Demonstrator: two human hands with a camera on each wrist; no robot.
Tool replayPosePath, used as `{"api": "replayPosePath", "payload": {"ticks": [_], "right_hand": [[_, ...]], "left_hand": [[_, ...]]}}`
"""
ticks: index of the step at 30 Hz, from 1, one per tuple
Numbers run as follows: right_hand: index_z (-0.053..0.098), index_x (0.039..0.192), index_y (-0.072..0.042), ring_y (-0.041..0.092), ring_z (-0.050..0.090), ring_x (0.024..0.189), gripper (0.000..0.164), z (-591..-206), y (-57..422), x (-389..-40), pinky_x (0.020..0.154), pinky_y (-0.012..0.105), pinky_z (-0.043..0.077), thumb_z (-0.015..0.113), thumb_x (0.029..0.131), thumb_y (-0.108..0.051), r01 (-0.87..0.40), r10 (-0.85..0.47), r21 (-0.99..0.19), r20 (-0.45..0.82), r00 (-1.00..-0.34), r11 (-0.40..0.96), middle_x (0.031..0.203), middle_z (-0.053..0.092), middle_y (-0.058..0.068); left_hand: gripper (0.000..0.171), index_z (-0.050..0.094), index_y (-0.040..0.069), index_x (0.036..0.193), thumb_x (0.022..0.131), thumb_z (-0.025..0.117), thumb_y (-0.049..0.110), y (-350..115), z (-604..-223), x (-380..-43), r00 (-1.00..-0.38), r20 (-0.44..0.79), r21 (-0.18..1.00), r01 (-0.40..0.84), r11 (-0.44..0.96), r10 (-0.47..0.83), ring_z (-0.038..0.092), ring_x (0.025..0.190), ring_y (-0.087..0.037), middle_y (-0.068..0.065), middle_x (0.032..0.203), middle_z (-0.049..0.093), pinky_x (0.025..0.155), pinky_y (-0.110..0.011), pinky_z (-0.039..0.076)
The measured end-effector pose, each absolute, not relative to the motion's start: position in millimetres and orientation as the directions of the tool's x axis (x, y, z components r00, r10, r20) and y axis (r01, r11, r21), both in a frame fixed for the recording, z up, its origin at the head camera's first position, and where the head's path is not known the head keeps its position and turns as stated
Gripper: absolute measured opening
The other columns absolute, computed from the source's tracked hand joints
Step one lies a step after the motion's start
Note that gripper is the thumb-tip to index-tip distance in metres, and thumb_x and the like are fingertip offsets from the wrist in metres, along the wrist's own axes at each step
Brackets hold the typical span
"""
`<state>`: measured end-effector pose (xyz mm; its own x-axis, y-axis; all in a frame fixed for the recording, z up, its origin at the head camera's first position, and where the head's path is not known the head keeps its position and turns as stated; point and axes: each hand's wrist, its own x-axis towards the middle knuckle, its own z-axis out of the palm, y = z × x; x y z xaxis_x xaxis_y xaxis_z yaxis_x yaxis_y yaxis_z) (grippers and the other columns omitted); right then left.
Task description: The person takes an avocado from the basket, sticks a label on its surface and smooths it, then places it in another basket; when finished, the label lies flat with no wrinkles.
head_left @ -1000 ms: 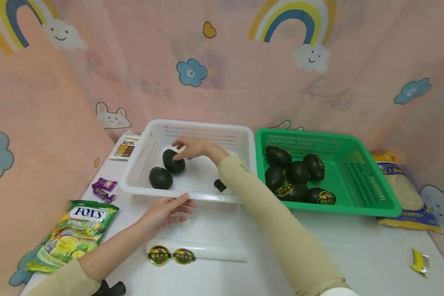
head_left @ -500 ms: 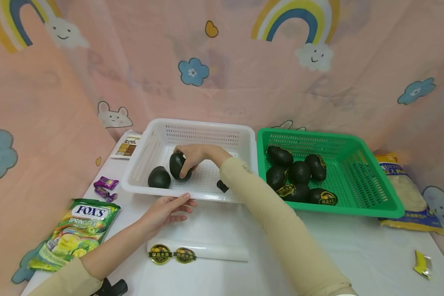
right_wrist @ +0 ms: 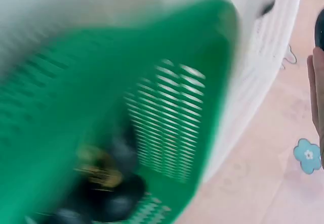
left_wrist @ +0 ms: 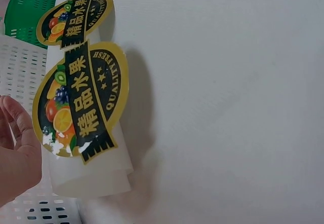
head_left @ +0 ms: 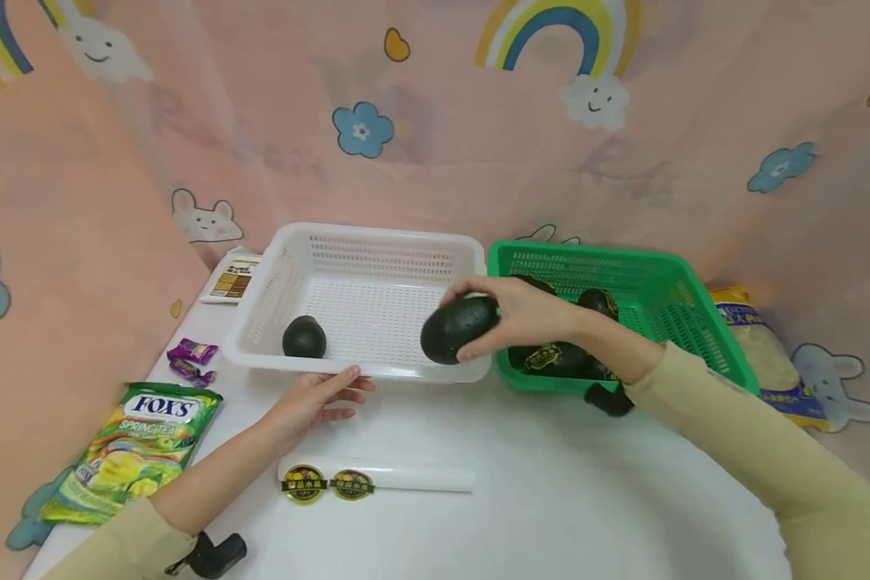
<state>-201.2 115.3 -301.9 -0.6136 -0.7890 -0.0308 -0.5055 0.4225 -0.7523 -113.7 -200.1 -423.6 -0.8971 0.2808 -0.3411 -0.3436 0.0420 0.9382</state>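
Observation:
My right hand [head_left: 518, 316] grips a dark green avocado [head_left: 458, 329] above the right end of the white basket [head_left: 362, 369]. A bit of that avocado [right_wrist: 320, 31] shows at the edge of the right wrist view. One other avocado [head_left: 304, 337] lies in the white basket's front left corner. At the front rim is my left hand [head_left: 319, 407], thumb along the rim and fingers loosely extended below it. In front lies a rolled white sheet [head_left: 424, 478] carrying two black-and-gold fruit stickers [left_wrist: 83, 100]. Several avocados with such stickers [head_left: 544, 357] sit in the green basket [head_left: 718, 338], partly hidden by my right arm.
A green FOX'S candy bag [head_left: 134, 455] lies front left, with two purple wrapped sweets [head_left: 192, 351] behind it. A brown-and-white packet [head_left: 230, 278] is left of the white basket. A blue-and-yellow bag [head_left: 768, 354] stands right of the green basket, before a pink patterned cloth [head_left: 420, 161].
My right hand has taken hold of one of the two avocados in the white basket, lifted it and carried it right. My left hand has stayed at the rim.

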Motion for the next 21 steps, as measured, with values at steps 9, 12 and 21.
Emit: {"api": "replayPosePath", "payload": {"ticks": [9, 12, 21], "right_hand": [[0.053, 0.13, -0.027, 0.015, 0.054, 0.111, 0.066, -379, 195, -103, 0.09, 0.037, 0.049, 0.086, 0.074, -0.037, -0.434, -0.728, -0.781, -0.04, -0.684, 0.45, 0.125, 0.057, -0.01], [0.055, 0.131, -0.027, 0.012, 0.051, 0.117, 0.068, -410, 197, -89, 0.092, 0.039, 0.048, 0.086, 0.073, -0.04, -0.434, -0.661, -0.733, -0.028, -0.749, 0.523, 0.128, 0.053, -0.015], [0.053, 0.136, -0.022, 0.012, 0.051, 0.12, 0.071, -446, 197, -87, 0.095, 0.045, 0.047, 0.085, 0.075, -0.039, -0.394, -0.56, -0.697, -0.013, -0.828, 0.599, 0.132, 0.052, -0.013]], "left_hand": [[0.041, 0.068, 0.002, 0.114, 0.098, 0.058, 0.039, -202, -422, -111, -0.898, -0.331, 0.942, -0.332, 0.046, 0.289, 0.063, 0.101, -0.018, -0.008, 0.111, 0.07, 0.086, -0.03, 0.053], [0.04, 0.068, 0.003, 0.114, 0.099, 0.058, 0.038, -203, -421, -111, -0.9, -0.326, 0.944, -0.328, 0.044, 0.288, 0.063, 0.102, -0.018, -0.005, 0.11, 0.07, 0.086, -0.03, 0.053], [0.042, 0.068, 0.003, 0.115, 0.098, 0.058, 0.04, -199, -421, -111, -0.901, -0.335, 0.941, -0.337, 0.043, 0.275, 0.063, 0.105, -0.021, -0.008, 0.113, 0.069, 0.086, -0.029, 0.053]]}}
